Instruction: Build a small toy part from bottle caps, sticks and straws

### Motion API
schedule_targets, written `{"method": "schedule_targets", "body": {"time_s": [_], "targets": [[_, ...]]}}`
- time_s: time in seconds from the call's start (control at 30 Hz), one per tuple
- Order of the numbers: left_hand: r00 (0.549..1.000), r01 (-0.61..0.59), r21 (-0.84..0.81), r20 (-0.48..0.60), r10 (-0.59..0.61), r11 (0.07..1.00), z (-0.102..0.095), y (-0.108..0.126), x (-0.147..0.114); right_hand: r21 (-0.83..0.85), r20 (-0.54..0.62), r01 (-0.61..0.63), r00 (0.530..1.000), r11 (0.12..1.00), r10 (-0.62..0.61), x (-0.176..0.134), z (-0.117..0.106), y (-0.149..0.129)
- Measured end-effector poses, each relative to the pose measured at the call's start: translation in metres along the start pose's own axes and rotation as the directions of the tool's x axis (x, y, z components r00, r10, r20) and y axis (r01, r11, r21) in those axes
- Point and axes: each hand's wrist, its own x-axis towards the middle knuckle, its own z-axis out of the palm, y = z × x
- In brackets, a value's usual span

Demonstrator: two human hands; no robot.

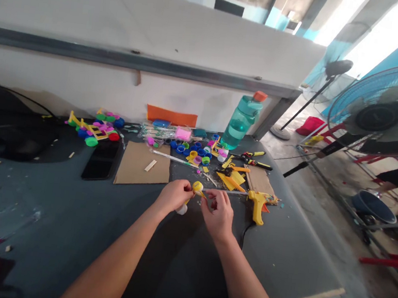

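Observation:
My left hand (175, 195) is closed on a small piece made of bottle caps (198, 187). A yellow and white cap shows at its top, and a white cap (181, 209) hangs below the fingers. Close on the right, my right hand (219, 212) pinches a thin yellow strip (202, 194) that meets the piece. How the strip joins it is too small to tell. To the right a yellow glue gun (258, 206) lies on its side. Behind the hands are loose bottle caps (193, 154) in several colours and yellow foam scraps (232, 180).
Cardboard (142, 163) with a small stick lies beside a black phone (100, 161). Farther back stand cap-wheeled toys (93, 130) and a teal water bottle (238, 123). Pliers (258, 162) lie at the right. A large fan (375, 116) stands beyond the table's right edge.

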Motion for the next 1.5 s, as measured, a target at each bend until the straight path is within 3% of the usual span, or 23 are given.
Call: {"method": "schedule_targets", "body": {"time_s": [1.07,1.3,1.5], "targets": [[0.998,0.002,0.024,0.059,-0.003,1.0,0.003,-0.004,0.002,0.022,-0.057,0.078,0.995,0.997,-0.077,0.0,0.003,0.003],[0.988,0.025,-0.205,0.152,0.007,0.978,0.003,-0.013,0.002,0.085,-0.113,0.057,0.992,0.995,-0.047,-0.003,0.002,0.002],[0.987,0.04,-0.393,0.161,0.025,0.919,-0.001,-0.027,0.006,0.188,-0.216,0.088,0.975,0.978,-0.047,-0.007,-0.005,-0.005]]}}
